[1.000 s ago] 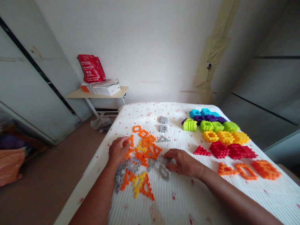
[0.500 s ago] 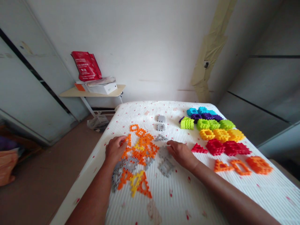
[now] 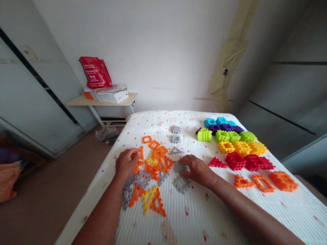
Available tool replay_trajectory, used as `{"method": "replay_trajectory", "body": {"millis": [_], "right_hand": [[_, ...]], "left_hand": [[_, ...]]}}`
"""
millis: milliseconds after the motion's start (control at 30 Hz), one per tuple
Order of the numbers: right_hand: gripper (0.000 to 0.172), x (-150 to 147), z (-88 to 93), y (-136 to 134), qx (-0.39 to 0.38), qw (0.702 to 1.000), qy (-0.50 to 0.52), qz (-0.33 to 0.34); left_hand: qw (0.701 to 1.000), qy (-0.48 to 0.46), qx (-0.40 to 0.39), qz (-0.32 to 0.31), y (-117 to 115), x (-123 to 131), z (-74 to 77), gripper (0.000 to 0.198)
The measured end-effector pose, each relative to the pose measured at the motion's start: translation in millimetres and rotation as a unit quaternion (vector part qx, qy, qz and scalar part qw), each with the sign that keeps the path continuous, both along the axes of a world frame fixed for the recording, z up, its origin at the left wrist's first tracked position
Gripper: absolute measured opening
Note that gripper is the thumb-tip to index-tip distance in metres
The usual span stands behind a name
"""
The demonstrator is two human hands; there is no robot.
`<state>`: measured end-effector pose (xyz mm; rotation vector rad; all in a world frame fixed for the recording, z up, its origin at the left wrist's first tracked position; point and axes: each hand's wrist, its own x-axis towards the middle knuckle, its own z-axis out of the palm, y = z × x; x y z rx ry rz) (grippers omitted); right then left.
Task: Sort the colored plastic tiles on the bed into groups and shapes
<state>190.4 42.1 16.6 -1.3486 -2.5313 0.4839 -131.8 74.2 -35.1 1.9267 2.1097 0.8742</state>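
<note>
A loose heap of flat orange, yellow and grey plastic grid pieces lies on the white mattress. My left hand rests on the heap's left edge, fingers curled over an orange piece. My right hand lies palm down at the heap's right side, fingertips on a grey square piece. Another grey piece sits just below that hand. A red triangle lies to the right of it.
Sorted stacks stand at the right in rows: cyan and purple, green, yellow, red, orange. A small table with a red bag and a white box stands by the far wall. Bare floor lies left.
My right hand moved up from the lower grey piece toward the far grey pieces, then settled back slightly onto a grey square. My left hand has stayed put on the orange pieces.
</note>
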Motion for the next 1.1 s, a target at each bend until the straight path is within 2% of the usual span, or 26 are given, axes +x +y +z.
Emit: {"method": "replay_trajectory", "body": {"millis": [200, 367, 467, 567, 700, 800, 1100], "right_hand": [[0.038, 2, 1.8, 2, 0.003, 1.000, -0.013, 0.026], [0.045, 0, 14.8, 4, 0.035, 0.997, -0.059, 0.030], [0.050, -1, 26.3, 21, 0.087, 0.995, -0.045, 0.003], [0.053, -5, 31.8, 52, 0.117, 0.991, -0.041, -0.041], [0.057, -16, 25.6, 91, 0.107, 0.986, -0.079, -0.102], [0.059, -21, 18.1, 109, 0.091, 0.983, -0.104, -0.118], [0.063, -21, 11.1, 126, 0.075, 0.984, -0.120, -0.106]], "left_hand": [[1.000, 0.002, 0.002, 0.002, -2, 2, 3.3, 0.035], [1.000, 0.001, -0.003, 0.002, -2, 3, 4.4, 0.035], [1.000, 0.002, -0.007, 0.003, -2, 2, 4.1, 0.035], [1.000, 0.000, -0.005, 0.002, -2, 2, 4.2, 0.035], [1.000, -0.002, -0.012, 0.006, -2, 2, 4.9, 0.034], [1.000, -0.008, -0.016, 0.007, -1, 3, 5.4, 0.033], [1.000, 0.000, -0.014, 0.011, -2, 4, 5.3, 0.033]]}}
